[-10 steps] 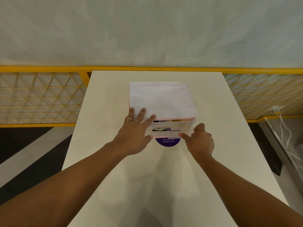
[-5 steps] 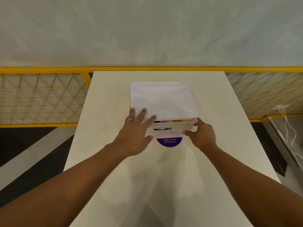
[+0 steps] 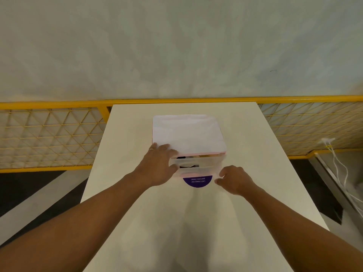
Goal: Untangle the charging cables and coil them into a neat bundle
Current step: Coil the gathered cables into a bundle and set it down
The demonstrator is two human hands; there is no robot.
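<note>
A small white box with pink edges (image 3: 188,134) stands on the white table (image 3: 196,222). Its translucent drawer (image 3: 208,169) is pulled part-way out toward me. Inside the gap I see dark and white coiled shapes, probably cables (image 3: 186,163), mostly hidden. My left hand (image 3: 157,167) rests on the box's front left corner, fingers laid over the top and thumb beside the drawer. My right hand (image 3: 235,180) has curled fingers at the drawer's right front corner, pinching it.
A purple round sticker (image 3: 197,182) lies on the table just under the drawer front. A yellow mesh railing (image 3: 49,134) runs behind the table on both sides. White cables (image 3: 337,163) hang from a plug at the far right, off the table.
The drawer has slid further out toward me. My right hand drew back with it. My left hand's fingers moved slightly, staying on the box top.
</note>
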